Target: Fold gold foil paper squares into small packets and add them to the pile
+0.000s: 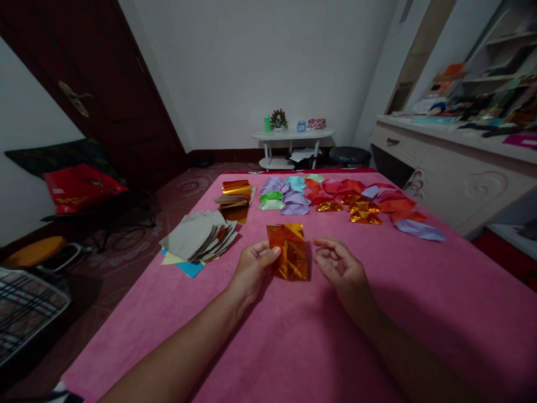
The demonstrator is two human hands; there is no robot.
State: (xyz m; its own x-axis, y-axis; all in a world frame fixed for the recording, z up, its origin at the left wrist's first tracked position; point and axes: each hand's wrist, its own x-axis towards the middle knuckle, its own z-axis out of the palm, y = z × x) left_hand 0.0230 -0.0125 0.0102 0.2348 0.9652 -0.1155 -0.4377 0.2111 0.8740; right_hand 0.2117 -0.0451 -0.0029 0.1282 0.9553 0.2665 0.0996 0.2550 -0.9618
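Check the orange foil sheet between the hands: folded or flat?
Folded: the orange foil sheet shows diagonal creases and flaps. The left hand pinches its edge; the right hand is off it.

Both forearms are bare, as are left hand (251, 270) and right hand (342, 270).

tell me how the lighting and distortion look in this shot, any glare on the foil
Head view: dim room light, darker at the corners; the crinkled orange-gold foil sheet held by the left hand throws bright glints; a soft shadow lies beneath it on the pink tablecloth; the wide-angle lens tilts the dark brown door.
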